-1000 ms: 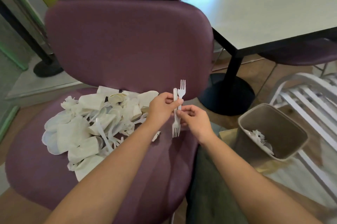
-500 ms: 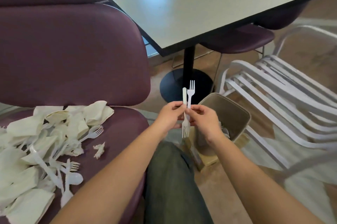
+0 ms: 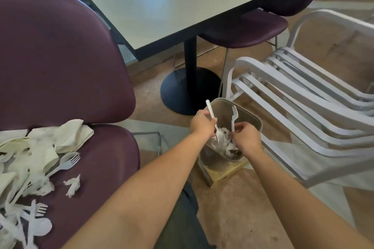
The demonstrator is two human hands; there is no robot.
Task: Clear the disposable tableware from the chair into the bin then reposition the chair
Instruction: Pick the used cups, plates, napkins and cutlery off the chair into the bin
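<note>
Over the bin (image 3: 254, 119), each hand (image 3: 203, 123) (image 3: 245, 138) holds one fork (image 3: 234, 118).

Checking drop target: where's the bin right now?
Head view, lower centre-right: the bin sits on the floor between the purple chair and the white slatted chairs, under both hands.

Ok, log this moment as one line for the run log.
phase: binning cutlery | left hand: holds utensil over bin | right hand: pinches fork over bin | chair: tableware pile remains

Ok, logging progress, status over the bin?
Left hand grips fork, right hand pinches second fork, both over bin. Pile remains on chair. Nothing blocking.
</note>
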